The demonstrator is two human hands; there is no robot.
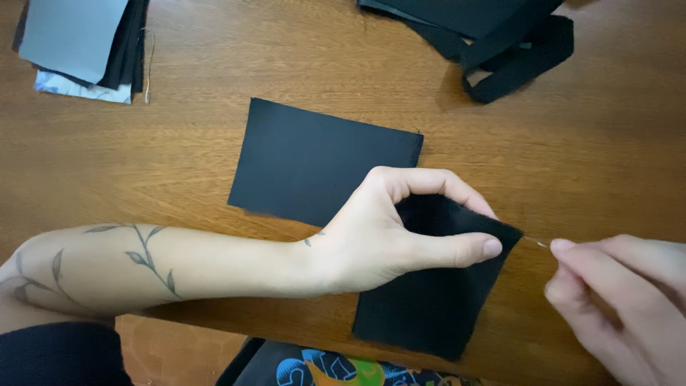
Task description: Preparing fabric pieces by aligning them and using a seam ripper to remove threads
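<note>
- Pinching a folded black fabric piece [436, 286], the left hand [400, 232] grips its upper edge.
- Right of it, the right hand [622, 286], partly cut off, is closed on a barely visible needle [537, 241].

A black fabric piece [429, 307], roughly rectangular and matte, lies at the near edge of the wooden worktop [586, 164] with its upper edge lifted and folded into a pinched peak, from whose right tip a thin needle [537, 242] sticks out sideways, lying almost level.
</note>
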